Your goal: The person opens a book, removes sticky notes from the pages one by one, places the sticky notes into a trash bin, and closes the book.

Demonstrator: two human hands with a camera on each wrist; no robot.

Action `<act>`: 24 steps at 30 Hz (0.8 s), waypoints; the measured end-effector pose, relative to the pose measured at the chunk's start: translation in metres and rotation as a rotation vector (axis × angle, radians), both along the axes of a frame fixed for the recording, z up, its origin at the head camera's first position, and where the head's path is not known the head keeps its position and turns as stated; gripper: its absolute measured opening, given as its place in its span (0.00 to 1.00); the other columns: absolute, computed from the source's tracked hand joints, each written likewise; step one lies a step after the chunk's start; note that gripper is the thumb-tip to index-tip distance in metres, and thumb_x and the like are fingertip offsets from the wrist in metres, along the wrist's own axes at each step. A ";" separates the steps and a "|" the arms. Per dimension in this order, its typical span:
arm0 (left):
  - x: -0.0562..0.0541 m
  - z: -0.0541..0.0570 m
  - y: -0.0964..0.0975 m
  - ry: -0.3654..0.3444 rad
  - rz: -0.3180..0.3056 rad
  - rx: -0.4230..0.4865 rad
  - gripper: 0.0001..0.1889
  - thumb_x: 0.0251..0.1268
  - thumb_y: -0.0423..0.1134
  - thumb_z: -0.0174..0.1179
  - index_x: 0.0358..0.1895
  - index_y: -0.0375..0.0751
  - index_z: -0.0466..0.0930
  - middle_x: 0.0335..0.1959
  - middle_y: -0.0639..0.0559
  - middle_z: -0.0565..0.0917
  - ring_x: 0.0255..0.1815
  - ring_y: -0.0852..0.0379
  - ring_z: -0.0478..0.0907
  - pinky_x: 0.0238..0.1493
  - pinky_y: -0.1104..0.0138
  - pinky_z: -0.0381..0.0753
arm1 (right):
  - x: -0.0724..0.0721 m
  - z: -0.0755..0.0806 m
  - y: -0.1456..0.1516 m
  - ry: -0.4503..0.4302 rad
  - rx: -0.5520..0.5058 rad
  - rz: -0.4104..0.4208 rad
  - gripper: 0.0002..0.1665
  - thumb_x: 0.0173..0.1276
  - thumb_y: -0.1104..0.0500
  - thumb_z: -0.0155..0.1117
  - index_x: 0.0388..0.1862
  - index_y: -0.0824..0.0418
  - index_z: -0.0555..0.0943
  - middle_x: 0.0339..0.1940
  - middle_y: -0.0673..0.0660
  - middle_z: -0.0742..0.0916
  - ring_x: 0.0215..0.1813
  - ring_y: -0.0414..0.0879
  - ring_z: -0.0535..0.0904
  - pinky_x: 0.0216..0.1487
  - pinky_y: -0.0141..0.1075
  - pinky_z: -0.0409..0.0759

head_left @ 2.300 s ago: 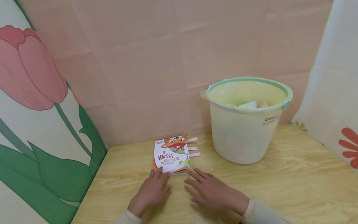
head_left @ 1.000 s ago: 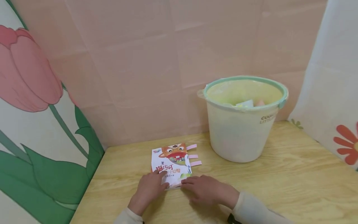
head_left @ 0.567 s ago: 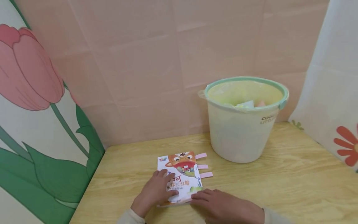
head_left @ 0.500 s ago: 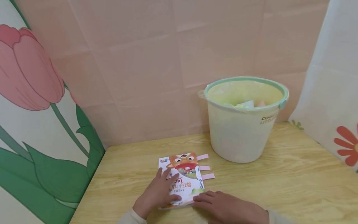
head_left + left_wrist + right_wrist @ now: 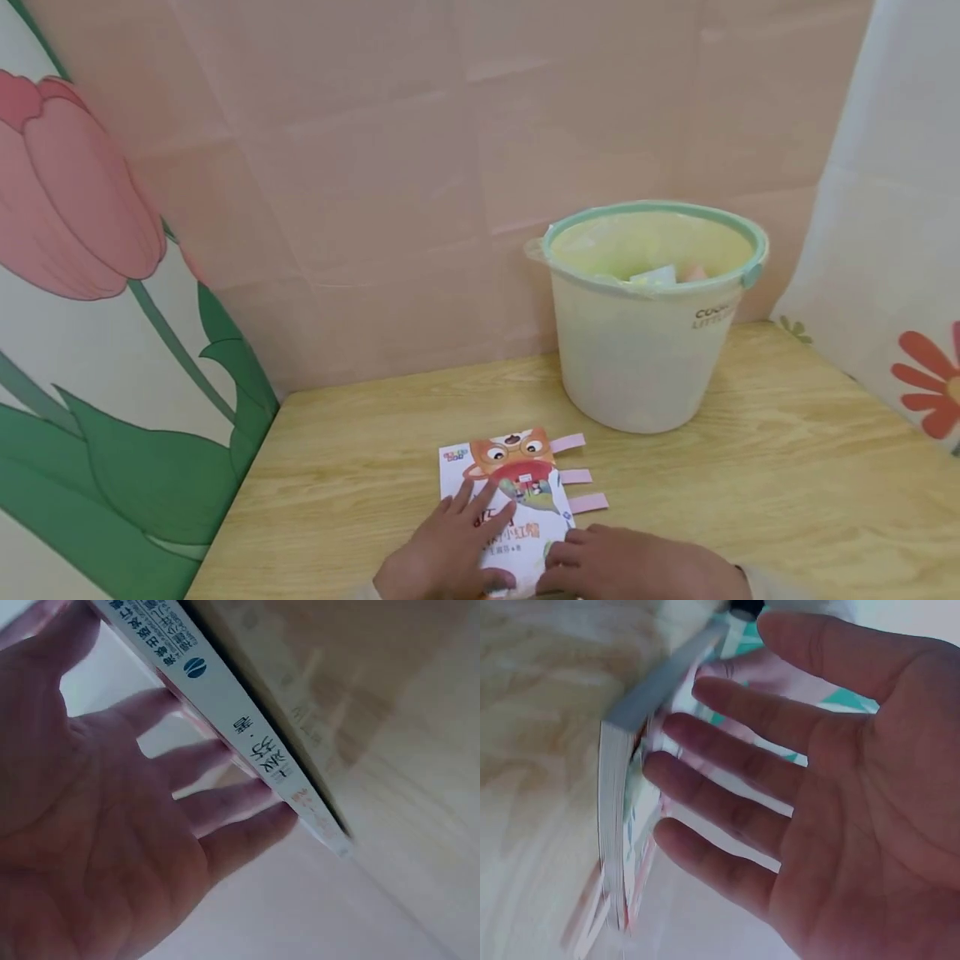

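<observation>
A children's picture book (image 5: 536,537) with a fox on its white and orange cover lies face up on the wooden table. Three pink tabs (image 5: 576,476) stick out from its right side. My left hand (image 5: 450,546) rests spread over the lower left of the cover, its fingertips on the front near the spine in the left wrist view. At the lower right corner, my right hand (image 5: 637,567) touches the book with extended fingers. The right wrist view shows the page block (image 5: 611,802) beside those fingertips. The book's bottom edge is mostly hidden in the head view.
A pale bucket (image 5: 637,358) with a green rim stands on the table (image 5: 360,450) behind and right of the book, with a few pale and pink items inside. A pink cloth backdrop (image 5: 375,192) closes off the rear, and printed flower panels flank both sides.
The book has moved from near the backdrop towards the person and slightly right, both hands travelling with it. The left hand lies further over the cover than before. The bucket stays put.
</observation>
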State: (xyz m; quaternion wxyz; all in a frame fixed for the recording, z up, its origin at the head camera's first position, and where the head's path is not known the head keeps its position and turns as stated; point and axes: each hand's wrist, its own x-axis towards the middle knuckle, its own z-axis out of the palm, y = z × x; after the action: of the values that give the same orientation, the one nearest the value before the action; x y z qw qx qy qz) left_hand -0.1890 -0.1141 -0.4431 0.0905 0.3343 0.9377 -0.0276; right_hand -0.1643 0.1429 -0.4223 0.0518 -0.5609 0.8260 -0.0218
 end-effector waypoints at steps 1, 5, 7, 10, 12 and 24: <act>0.002 -0.002 0.001 0.020 0.001 -0.005 0.43 0.61 0.75 0.49 0.78 0.65 0.55 0.82 0.51 0.52 0.80 0.39 0.54 0.69 0.45 0.71 | 0.001 0.003 0.001 0.014 -0.010 0.003 0.18 0.76 0.42 0.52 0.61 0.39 0.77 0.49 0.36 0.81 0.45 0.29 0.75 0.45 0.25 0.76; 0.009 -0.008 0.008 0.096 -0.008 -0.042 0.43 0.59 0.77 0.48 0.77 0.66 0.57 0.81 0.51 0.56 0.78 0.39 0.59 0.66 0.49 0.75 | 0.005 0.016 0.007 0.002 -0.047 -0.019 0.17 0.75 0.43 0.54 0.59 0.38 0.79 0.48 0.35 0.83 0.44 0.29 0.77 0.44 0.25 0.77; 0.013 -0.011 0.010 0.116 -0.036 -0.060 0.42 0.60 0.77 0.47 0.77 0.68 0.57 0.81 0.53 0.57 0.78 0.40 0.60 0.64 0.51 0.77 | 0.007 0.023 0.013 -0.004 -0.058 -0.040 0.17 0.74 0.43 0.56 0.60 0.38 0.78 0.48 0.36 0.84 0.45 0.30 0.79 0.44 0.27 0.78; 0.019 -0.016 0.014 0.149 -0.118 -0.075 0.40 0.62 0.76 0.46 0.77 0.69 0.57 0.80 0.53 0.59 0.77 0.42 0.63 0.61 0.53 0.79 | 0.006 0.034 0.023 -0.047 -0.042 -0.130 0.22 0.74 0.40 0.55 0.64 0.38 0.76 0.55 0.38 0.84 0.52 0.36 0.81 0.50 0.35 0.81; 0.022 -0.018 0.015 0.172 -0.166 -0.074 0.40 0.63 0.76 0.46 0.77 0.69 0.57 0.80 0.53 0.59 0.76 0.42 0.64 0.59 0.54 0.81 | 0.003 0.041 0.030 -0.079 -0.034 -0.226 0.25 0.74 0.38 0.54 0.67 0.38 0.75 0.59 0.39 0.83 0.57 0.41 0.80 0.54 0.42 0.81; 0.029 -0.010 0.019 0.152 -0.178 -0.047 0.40 0.61 0.76 0.48 0.76 0.71 0.58 0.80 0.54 0.58 0.76 0.43 0.64 0.58 0.54 0.81 | -0.059 0.022 0.060 -0.166 -0.196 -0.668 0.26 0.72 0.43 0.60 0.61 0.57 0.81 0.58 0.55 0.85 0.59 0.55 0.81 0.58 0.55 0.79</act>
State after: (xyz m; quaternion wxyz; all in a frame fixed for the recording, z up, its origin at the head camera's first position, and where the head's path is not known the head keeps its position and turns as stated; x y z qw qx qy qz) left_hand -0.1602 -0.0955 -0.4529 0.0239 0.4108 0.9076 -0.0827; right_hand -0.2237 0.2029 -0.4004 0.0549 -0.2585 0.9507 -0.1622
